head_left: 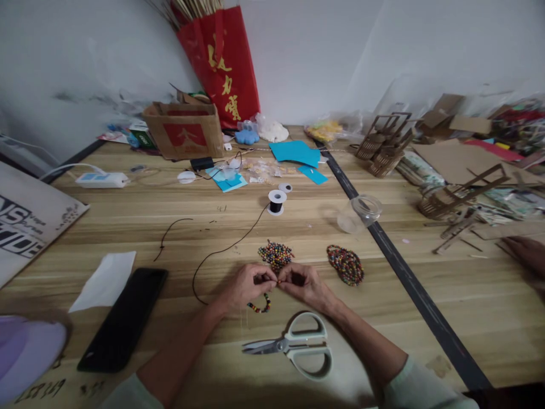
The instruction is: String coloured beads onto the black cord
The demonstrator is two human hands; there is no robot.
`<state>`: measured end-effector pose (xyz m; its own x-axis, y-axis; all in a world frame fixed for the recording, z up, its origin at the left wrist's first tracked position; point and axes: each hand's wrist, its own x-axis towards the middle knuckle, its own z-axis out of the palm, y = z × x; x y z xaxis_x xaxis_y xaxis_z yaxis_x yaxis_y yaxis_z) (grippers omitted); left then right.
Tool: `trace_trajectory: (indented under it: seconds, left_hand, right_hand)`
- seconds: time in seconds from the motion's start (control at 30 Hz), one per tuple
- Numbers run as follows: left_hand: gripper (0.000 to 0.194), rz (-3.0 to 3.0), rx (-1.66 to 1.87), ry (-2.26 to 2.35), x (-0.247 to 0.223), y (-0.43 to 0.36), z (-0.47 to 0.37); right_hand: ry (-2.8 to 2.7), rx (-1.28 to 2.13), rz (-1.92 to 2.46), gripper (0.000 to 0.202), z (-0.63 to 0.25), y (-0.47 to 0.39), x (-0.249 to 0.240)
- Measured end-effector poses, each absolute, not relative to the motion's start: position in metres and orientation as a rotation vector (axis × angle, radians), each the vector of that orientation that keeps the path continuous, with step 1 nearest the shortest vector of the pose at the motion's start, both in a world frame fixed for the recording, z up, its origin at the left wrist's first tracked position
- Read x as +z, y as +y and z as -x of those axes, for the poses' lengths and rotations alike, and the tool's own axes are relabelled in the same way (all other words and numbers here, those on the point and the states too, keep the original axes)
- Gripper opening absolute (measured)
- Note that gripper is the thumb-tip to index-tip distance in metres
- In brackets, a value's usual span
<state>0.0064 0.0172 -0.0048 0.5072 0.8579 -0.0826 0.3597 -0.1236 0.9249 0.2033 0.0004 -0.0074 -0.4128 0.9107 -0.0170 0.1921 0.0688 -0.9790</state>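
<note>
My left hand [251, 282] is closed in a pinch at the end of a thin black cord [221, 250]; the tip itself is too small to make out. A short curve of strung beads [265, 307] hangs just below its fingers. Facing it, my right hand [307, 286] pinches a tiny orange bead [279, 282], and the fingertips of both hands nearly meet there. Right beyond them lies a pile of loose multicoloured beads [276, 254]. The cord runs from a white spool [277, 196] and passes under my left wrist.
Open-bladed scissors [293, 345] lie in front of me. A coiled bead string [346, 265] is to the right, near a clear round container [361, 213]. A black phone [123, 319] and white paper [106, 280] lie left. At the right edge, another person's hand [525, 254] rests by small woven baskets [443, 200].
</note>
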Motion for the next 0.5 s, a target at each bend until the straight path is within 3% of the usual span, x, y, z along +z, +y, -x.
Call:
trace_trajectory:
  seconds: [0.5]
  left_hand:
    - [0.009, -1.715, 0.609, 1.038, -0.0068, 0.0169, -0.0061]
  right_hand:
    - [-1.749, 1.329, 1.112, 0.025, -0.2050, 0.0005, -0.0064]
